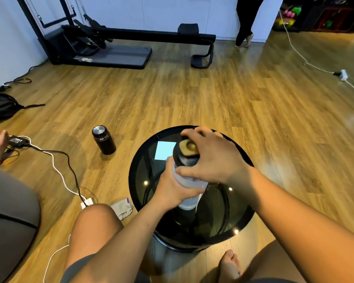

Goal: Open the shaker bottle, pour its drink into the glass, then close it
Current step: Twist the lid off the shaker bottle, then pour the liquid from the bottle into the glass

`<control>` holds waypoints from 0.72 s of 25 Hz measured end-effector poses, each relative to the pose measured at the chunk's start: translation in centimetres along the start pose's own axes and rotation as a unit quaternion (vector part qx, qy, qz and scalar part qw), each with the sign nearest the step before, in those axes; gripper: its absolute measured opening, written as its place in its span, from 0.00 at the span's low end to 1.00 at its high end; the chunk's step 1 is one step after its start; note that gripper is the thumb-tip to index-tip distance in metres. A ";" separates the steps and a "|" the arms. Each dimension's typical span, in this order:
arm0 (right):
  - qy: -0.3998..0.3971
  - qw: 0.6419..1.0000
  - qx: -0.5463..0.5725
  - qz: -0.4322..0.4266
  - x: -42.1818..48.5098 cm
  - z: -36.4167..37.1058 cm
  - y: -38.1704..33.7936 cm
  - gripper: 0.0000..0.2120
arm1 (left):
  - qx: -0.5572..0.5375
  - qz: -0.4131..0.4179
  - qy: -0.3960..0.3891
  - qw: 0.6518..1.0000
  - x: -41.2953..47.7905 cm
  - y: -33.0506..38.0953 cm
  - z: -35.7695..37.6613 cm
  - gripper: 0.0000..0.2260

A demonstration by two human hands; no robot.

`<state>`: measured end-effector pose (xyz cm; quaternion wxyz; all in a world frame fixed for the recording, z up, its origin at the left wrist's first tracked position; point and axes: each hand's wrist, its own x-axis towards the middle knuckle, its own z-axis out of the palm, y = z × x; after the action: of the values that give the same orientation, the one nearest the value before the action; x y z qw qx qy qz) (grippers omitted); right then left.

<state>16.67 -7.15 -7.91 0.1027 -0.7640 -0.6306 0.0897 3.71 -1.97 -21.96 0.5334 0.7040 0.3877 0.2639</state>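
While your left hand [173,187] wraps the body of the translucent plastic shaker bottle [189,180], your right hand [211,156] curls over its black screw lid [185,155], fingers closed around the rim beside the tan flip cap [189,148]. You hold the bottle tilted above the middle of the round black glass-topped side table [147,180]. Whether you are loosening the lid to begin or tightening it to finish cannot be told: the lid sits on the bottle, and little liquid shows inside. A glimpse of clear glass [209,187] peeks just right of the bottle, under your right wrist, too hidden to judge its contents. Left of the table, on the wooden floor [192,94], stands a dark steel flask [104,139].
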 end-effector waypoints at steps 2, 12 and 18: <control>0.044 0.987 0.156 0.019 -0.6 -1.0 2.5 0.37 | 0.002 0.012 0.003 1.000 -0.2 0.0 0.0 0.41; 0.019 0.402 0.879 0.256 -8.4 10.5 16.9 0.40 | 0.030 0.019 0.037 0.999 0.4 -0.8 0.1 0.50; 0.023 0.341 0.883 0.321 -8.3 14.0 18.5 0.35 | 0.063 0.037 0.054 0.996 0.1 -1.0 0.8 0.44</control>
<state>28.84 -18.05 -26.30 0.6954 -0.3742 0.1120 0.6032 4.14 -2.23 -23.18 0.4559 0.7350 0.4053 0.2962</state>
